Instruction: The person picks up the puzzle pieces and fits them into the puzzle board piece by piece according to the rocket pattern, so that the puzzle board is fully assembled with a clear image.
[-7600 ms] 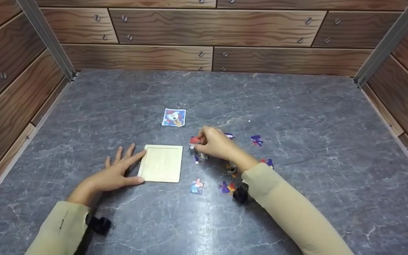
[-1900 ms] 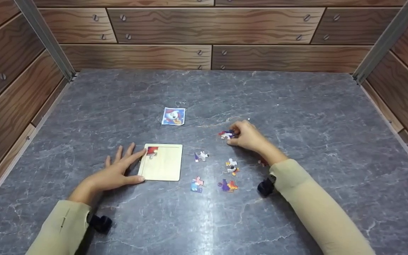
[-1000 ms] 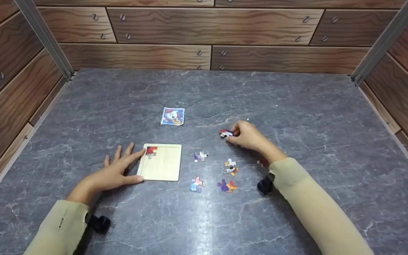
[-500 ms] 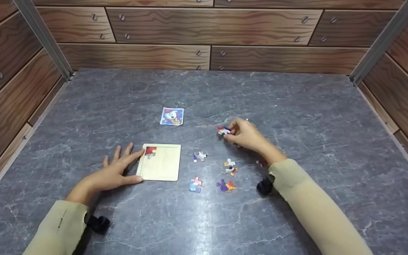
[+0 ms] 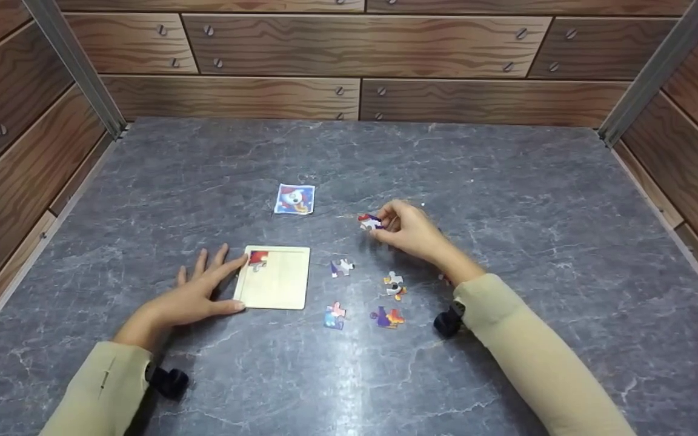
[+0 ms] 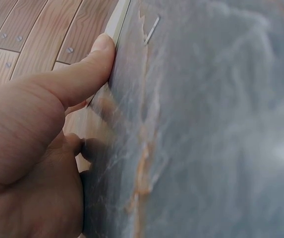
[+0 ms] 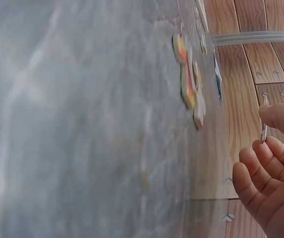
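My left hand (image 5: pixel 194 297) lies with spread fingers on the table, thumb and index fingertip touching the left edge of a pale wooden puzzle tray (image 5: pixel 279 287). A red-and-white jigsaw piece (image 5: pixel 259 259) sits in the tray's far left corner. In the left wrist view, the thumb (image 6: pixel 94 64) meets the tray's edge (image 6: pixel 118 20). Beyond the tray to the right, my right hand (image 5: pixel 412 233) pinches a red, white and purple jigsaw piece (image 5: pixel 370 223) between thumb and fingers. The right wrist view shows that piece edge-on, held off the table.
Loose jigsaw pieces lie right of the tray: a white-and-purple one (image 5: pixel 343 267), a pink-and-blue one (image 5: pixel 335 316), a purple-and-orange one (image 5: pixel 388 317) and white-and-orange ones (image 5: pixel 395 286). The right wrist partly covers another. A dog picture card (image 5: pixel 294 199) lies behind the tray.
The red piece my right hand held earlier now lies in the tray's corner. That hand has since picked up another piece, turned it and moved left with it. The left hand stays put.
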The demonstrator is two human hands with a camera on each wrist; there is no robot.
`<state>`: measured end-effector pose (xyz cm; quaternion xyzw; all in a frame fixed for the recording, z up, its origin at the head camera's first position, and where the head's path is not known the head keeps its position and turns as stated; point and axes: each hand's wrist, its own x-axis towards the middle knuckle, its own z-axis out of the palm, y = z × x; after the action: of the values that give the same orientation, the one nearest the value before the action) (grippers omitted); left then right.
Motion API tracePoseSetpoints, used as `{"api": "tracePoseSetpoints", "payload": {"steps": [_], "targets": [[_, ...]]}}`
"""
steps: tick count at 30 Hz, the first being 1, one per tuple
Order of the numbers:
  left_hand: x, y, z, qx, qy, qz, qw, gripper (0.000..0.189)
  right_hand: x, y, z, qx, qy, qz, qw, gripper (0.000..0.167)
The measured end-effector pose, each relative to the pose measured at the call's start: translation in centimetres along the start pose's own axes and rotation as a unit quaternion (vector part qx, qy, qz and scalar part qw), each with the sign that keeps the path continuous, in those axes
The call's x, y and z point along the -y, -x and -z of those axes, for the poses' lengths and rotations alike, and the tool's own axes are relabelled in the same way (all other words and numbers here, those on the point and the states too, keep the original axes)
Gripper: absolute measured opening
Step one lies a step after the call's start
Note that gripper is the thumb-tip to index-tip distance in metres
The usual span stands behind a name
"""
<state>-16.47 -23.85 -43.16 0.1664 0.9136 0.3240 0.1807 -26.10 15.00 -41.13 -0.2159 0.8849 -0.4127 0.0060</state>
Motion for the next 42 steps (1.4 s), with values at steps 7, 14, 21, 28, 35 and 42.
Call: {"api": "tracePoseSetpoints", "payload": {"steps": [7, 14, 21, 28, 35, 42], "targets": [[0.1, 0.2, 0.0, -0.003, -0.003, -0.002, 1.0, 0.084, 1.2, -0.4, -1.1, 0.017, -0.005, 0.007, 0.9998, 0.03], [0.1, 0.1, -0.1, -0.002, 0.0, -0.007, 1.0, 0.083, 2.3, -0.7, -2.2, 0.027, -0.022, 0.038, 0.9987, 0.028], [0.2, 0.2, -0.2, 0.002, 0.008, 0.001, 1.0, 0.083, 3.5, -0.9, -3.3, 0.045, -0.039, 0.059, 0.9965, 0.028], [0.1, 0.5, 0.3, -0.003, 0.003, -0.002, 1.0, 0.082, 4.9, -1.3, -4.6, 0.059, -0.028, 0.079, 0.9948, 0.026], [0.2, 0.6, 0.1, -0.001, -0.001, 0.0, 1.0, 0.083, 6.0, -1.4, -6.0, 0.086, -0.027, 0.086, 0.9922, 0.026], [0.0, 0.0, 0.1, 0.004, -0.001, 0.0, 1.0, 0.082, 6.8, -1.7, -7.1, 0.093, -0.024, 0.087, 0.9916, 0.024]]}}
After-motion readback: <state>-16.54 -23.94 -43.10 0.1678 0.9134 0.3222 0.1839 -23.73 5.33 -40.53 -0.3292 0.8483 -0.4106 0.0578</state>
